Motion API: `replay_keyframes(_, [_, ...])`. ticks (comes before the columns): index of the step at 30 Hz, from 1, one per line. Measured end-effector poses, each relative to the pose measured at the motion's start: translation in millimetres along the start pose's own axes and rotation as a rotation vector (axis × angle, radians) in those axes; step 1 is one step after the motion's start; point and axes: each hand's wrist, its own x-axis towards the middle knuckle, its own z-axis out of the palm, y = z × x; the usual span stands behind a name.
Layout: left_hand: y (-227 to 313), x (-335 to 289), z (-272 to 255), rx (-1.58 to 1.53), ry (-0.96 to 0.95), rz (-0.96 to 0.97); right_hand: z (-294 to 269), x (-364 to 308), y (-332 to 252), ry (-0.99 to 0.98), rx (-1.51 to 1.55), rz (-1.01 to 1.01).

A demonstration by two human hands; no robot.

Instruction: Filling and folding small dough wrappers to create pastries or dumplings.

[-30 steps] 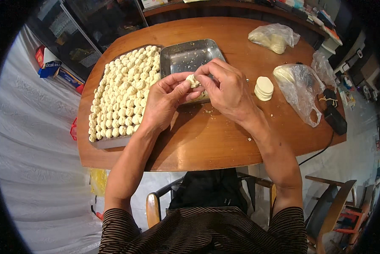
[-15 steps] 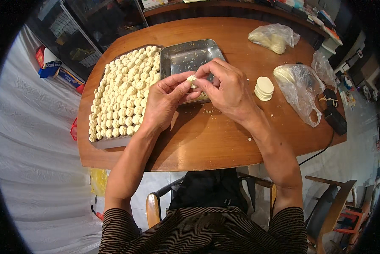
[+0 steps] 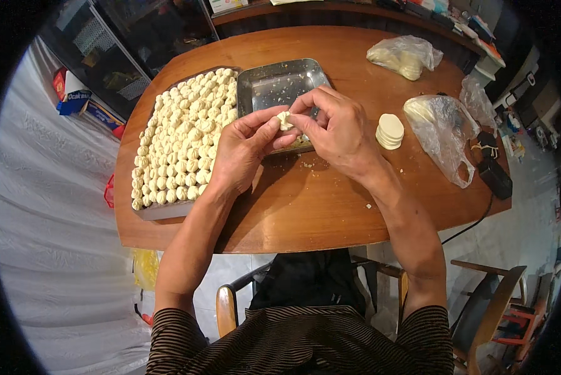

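Note:
A small pale dumpling (image 3: pixel 284 120) with a pleated top is pinched between both hands, over the near part of a metal tray (image 3: pixel 250 94) that has crumbs of filling on its bottom. My left hand (image 3: pixel 246 145) cradles it with thumb and fingers. The thumb and fingertips of my right hand (image 3: pixel 338 128) press its edge from the right. To the left, rows of finished dumplings (image 3: pixel 183 134) fill a large flat tray (image 3: pixel 162 212). A short stack of round dough wrappers (image 3: pixel 390 130) lies on the table to the right of my right hand.
The wooden table (image 3: pixel 305 219) carries a plastic bag of wrappers (image 3: pixel 405 56) at the far right. Nearer are a crumpled clear bag (image 3: pixel 440 134) and a black power adapter (image 3: pixel 495 177) with a cable off the edge. A chair (image 3: pixel 490 300) stands at lower right.
Both hands stay in nearly the same place, with only slight finger movement at the dumpling. Nothing else has visibly moved.

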Motion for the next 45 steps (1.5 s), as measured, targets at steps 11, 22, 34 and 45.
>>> replay_keyframes(11, [2,-2,4,0.072,0.006,-0.017,0,-1,1,-0.012,-0.038,0.003])
replay_keyframes(22, [3,-4,5,0.119,-0.031,0.016,0,-1,4,-0.029,-0.029,0.024])
replay_keyframes(34, [-1,1,-5,-0.086,-0.002,0.05,-4,2,-1,-0.07,-0.032,0.006])
replay_keyframes(45, [-2,0,-5,-0.097,-0.007,0.038,7,-2,3,-0.029,-0.132,-0.075])
